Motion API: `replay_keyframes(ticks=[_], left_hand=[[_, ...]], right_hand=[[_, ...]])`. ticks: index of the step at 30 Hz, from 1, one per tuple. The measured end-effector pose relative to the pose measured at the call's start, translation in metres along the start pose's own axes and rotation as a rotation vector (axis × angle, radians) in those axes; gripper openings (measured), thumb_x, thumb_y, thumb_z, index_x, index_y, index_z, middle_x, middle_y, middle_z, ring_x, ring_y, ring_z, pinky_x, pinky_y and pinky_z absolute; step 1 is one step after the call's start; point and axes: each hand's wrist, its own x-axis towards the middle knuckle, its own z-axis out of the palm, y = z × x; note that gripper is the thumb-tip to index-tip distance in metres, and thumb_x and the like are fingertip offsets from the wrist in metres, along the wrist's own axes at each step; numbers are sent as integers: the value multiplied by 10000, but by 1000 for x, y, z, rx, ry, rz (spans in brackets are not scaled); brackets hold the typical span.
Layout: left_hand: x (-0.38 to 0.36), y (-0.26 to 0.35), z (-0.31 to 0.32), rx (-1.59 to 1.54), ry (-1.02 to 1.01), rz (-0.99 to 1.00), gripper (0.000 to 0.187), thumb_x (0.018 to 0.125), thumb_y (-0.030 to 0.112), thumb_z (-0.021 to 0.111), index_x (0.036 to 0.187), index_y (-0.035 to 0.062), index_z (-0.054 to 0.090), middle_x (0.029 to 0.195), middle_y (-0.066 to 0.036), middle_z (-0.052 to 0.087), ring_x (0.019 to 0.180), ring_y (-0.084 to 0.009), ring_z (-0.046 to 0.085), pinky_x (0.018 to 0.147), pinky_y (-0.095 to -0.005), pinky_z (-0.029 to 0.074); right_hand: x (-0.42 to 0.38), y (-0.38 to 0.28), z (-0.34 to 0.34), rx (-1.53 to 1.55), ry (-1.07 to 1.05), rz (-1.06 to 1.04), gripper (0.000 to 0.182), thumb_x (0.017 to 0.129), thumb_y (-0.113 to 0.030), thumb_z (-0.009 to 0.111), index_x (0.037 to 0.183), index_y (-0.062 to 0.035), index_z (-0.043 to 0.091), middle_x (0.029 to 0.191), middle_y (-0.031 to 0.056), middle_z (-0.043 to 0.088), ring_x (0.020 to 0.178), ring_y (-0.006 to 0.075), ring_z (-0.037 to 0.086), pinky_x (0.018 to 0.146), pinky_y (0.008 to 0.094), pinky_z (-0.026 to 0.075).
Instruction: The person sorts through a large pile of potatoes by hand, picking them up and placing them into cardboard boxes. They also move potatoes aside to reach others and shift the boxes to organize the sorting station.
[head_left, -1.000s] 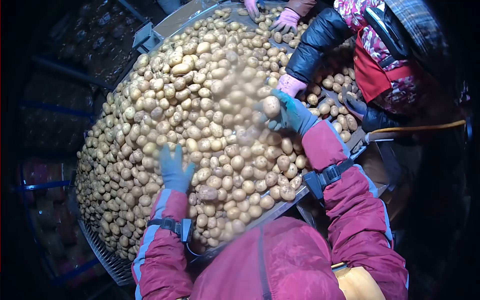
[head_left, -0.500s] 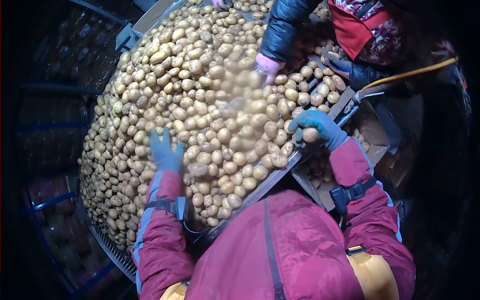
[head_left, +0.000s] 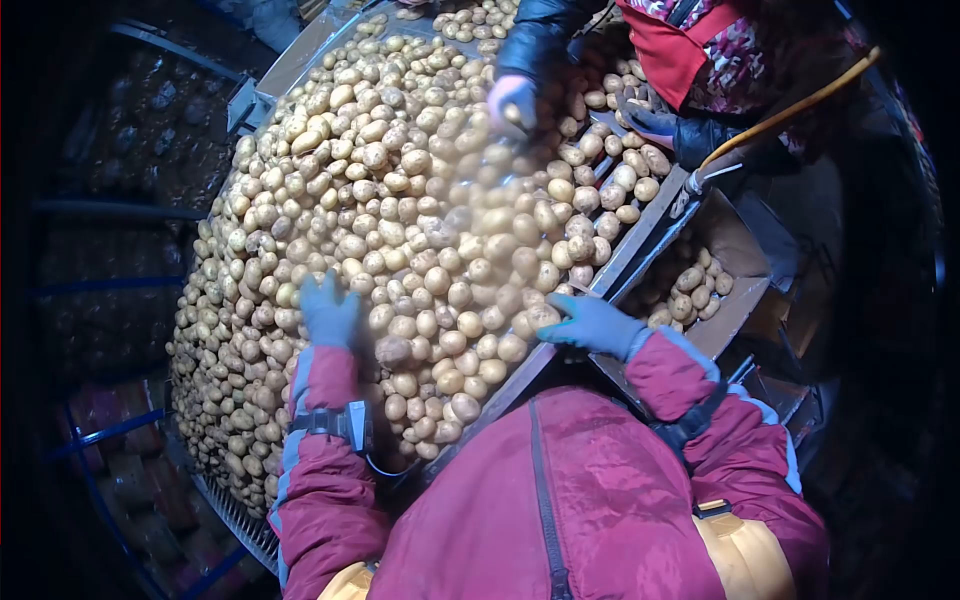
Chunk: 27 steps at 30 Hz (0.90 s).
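Observation:
My left hand (head_left: 329, 314), in a blue-grey glove, lies on the heap of potatoes (head_left: 370, 190) with its fingers spread. Nothing is held in it. Over the near edge of the sorting table reaches my right hand (head_left: 596, 324), gloved the same way. Its fingers are apart, with the tips at a potato (head_left: 542, 317) by the rim; no firm grip shows. A dark, dirty potato (head_left: 392, 350) sits just right of my left wrist.
A metal rim (head_left: 640, 232) borders the table. Beyond it stands a cardboard box (head_left: 728, 325) holding potatoes (head_left: 700, 287). Across the heap, a co-worker's pink-gloved hand (head_left: 512, 103) holds a potato. A yellow hose (head_left: 790, 106) runs at upper right.
My right hand has let go of the potato it held beside the box and moved left and down to the heap's edge. The co-worker's hand has lifted a potato. My left hand stays put.

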Motion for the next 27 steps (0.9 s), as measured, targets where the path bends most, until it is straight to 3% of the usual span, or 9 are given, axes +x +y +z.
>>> replay_keyframes(ticks=[2, 5, 11, 13, 14, 18, 21, 24, 27], left_hand=[[-3, 1, 1, 10, 33, 26, 663, 800, 352, 766, 1403, 126, 607, 1568, -281, 357, 1440, -467, 340, 1182, -512, 332], [-15, 3, 1, 49, 98, 84, 677, 793, 344, 784, 1407, 124, 605, 1573, -275, 350, 1436, -469, 344, 1185, -513, 328], [-13, 8, -2, 73, 52, 54, 742, 796, 360, 801, 1455, 116, 565, 1595, -243, 329, 1467, -443, 299, 1209, -492, 294], [-13, 12, -7, 83, 49, 51, 752, 801, 360, 799, 1466, 111, 554, 1599, -236, 323, 1472, -437, 293, 1216, -484, 285], [-13, 15, -8, 94, 46, 48, 755, 803, 359, 798, 1470, 107, 549, 1601, -233, 319, 1473, -435, 291, 1219, -480, 281], [-10, 15, -8, 79, 28, 51, 759, 811, 343, 792, 1481, 96, 534, 1600, -228, 313, 1478, -428, 282, 1228, -469, 272], [-9, 17, -13, 69, 23, 46, 761, 805, 324, 791, 1484, 98, 533, 1593, -228, 322, 1476, -427, 285, 1225, -470, 275], [-9, 16, -11, 60, 24, 41, 765, 798, 317, 790, 1484, 96, 533, 1586, -227, 330, 1471, -424, 288, 1222, -468, 280], [-6, 20, -15, 56, 28, 36, 770, 794, 322, 786, 1482, 89, 533, 1580, -227, 336, 1467, -420, 292, 1219, -467, 287]], right_hand=[[24, 3, 32, -119, 137, -185, 640, 947, -412, 664, 1491, -108, 517, 1052, 136, 657, 923, 192, 647, 815, 337, 556], [37, -46, 56, 285, -31, -115, 599, 966, -360, 655, 1494, -121, 506, 1078, 113, 686, 905, 189, 663, 806, 329, 560], [73, -20, 14, 80, 207, -281, 390, 969, -309, 654, 1273, -66, 676, 1036, 85, 710, 813, 154, 672, 748, 314, 569], [54, -38, -11, 239, 246, 11, 320, 947, -280, 645, 1156, -51, 723, 1030, 101, 715, 850, 176, 687, 775, 328, 572], [50, -34, -20, 41, 336, -41, 363, 929, -160, 633, 1269, -39, 672, 1081, 108, 734, 914, 200, 702, 817, 335, 559], [89, 14, -32, -413, 357, -235, 458, 875, -162, 615, 1315, -40, 578, 1231, 199, 645, 1101, 406, 638, 956, 438, 521], [100, 22, -23, -599, 530, -423, 533, 870, -172, 614, 1383, -63, 519, 1212, 197, 643, 1088, 409, 643, 948, 469, 521], [113, 7, -35, -561, 268, -96, 702, 839, -221, 649, 1492, -96, 423, 1242, 204, 641, 1104, 415, 638, 945, 494, 515], [86, -49, -29, -694, 236, 62, 556, 915, -277, 574, 1423, -69, 489, 1222, 239, 650, 1180, 401, 603, 985, 504, 477]])
